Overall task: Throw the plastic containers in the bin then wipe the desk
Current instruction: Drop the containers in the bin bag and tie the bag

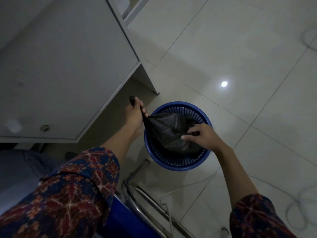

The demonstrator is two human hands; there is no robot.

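- The floor (240,48) is laid with large pale tiles with thin dark joints, and one round bright spot of light (224,84) reflects on it.
- The desk (60,66) fills the upper left; its top is grey and plain, with a light edge band, and a small round fitting (45,128) sits near its front edge.
- A side panel (147,78) of the desk goes down to the floor just behind the bin.
- The bin (178,164) is a round blue basket with slotted walls, and it stands on the floor just beside the desk corner.
- A black bag (169,133) lies in the mouth of the bin; what is inside the bag I cannot tell.
- The left hand (135,115) is closed on a twisted end of the bag at the left rim of the bin, and a piece of bag sticks out above the fist.
- The right hand (204,134) pinches the bag on its right side, with the fingers together on the plastic, over the bin.
- Both arms wear patterned sleeves (68,194) in dark blue and red.
- Metal tubes (145,194) and a blue part (123,219) of a chair are at the bottom, near the bin.
- Thin pale cables (188,186) lie on the floor in the lower right.
- The room is dim.
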